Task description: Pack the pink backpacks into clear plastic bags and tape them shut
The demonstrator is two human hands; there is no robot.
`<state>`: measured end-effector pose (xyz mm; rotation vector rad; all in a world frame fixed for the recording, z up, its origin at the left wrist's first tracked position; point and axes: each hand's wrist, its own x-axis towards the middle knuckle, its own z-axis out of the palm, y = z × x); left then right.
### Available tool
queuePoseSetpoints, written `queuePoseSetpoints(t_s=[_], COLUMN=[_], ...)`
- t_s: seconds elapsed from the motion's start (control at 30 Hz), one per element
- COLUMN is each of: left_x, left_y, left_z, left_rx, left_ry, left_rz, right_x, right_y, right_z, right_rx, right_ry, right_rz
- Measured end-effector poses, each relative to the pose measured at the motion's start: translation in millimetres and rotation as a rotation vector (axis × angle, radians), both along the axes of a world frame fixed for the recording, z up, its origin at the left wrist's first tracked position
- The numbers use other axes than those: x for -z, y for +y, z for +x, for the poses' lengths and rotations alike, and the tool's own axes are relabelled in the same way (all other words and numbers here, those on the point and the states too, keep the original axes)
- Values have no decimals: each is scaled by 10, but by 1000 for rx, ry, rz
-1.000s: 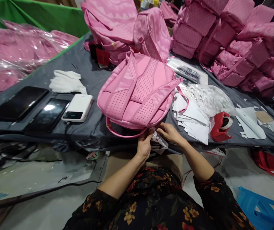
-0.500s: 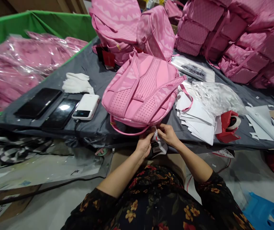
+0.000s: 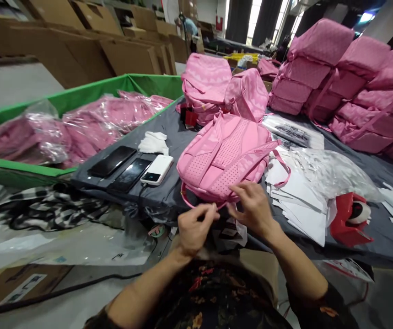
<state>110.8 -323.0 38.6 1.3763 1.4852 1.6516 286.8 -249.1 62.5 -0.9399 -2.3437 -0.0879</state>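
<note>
A pink backpack point(image 3: 222, 157) lies on the table with its straps and padded back facing up. At its near edge, my left hand point(image 3: 194, 228) is closed in a pinch beside the carry handle point(image 3: 186, 197). What the pinch holds, if anything, I cannot make out. My right hand point(image 3: 256, 210) has thumb and fingers apart over the near right corner of the backpack. Below and between the hands, a crumpled white wrapper or tag point(image 3: 239, 235) hangs at the table edge, partly hidden.
Left lie a white power bank point(image 3: 157, 170), two black phones point(image 3: 112, 161) and white gloves point(image 3: 153, 142). To the right are paper sheets point(image 3: 297, 208), clear plastic bags point(image 3: 336, 171) and a red tape dispenser point(image 3: 342, 224). A green-rimmed bin point(image 3: 127, 83) and stacked pink backpacks point(image 3: 320, 77) stand beyond.
The view has tilted up, showing cardboard boxes behind. Both hands have moved off the white wrapper; the right one has opened and risen onto the backpack's edge.
</note>
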Motion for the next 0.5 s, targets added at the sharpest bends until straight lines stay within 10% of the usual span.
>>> queuePoseSetpoints(t_s=[0.1,0.27,0.5], left_x=[-487,-1045,-966], left_y=[501,1752,2565], left_z=[58,-144,-645], left_rx=[-234,20,-127], left_ry=[-87,-203,680], left_rz=[230,155,-367], right_x=[110,206,150], right_y=[207,377,-514], right_z=[-463,-337,445], right_rx=[-48,-241,-415], right_ry=[-232,-382,-125], right_rz=[100,45,-10])
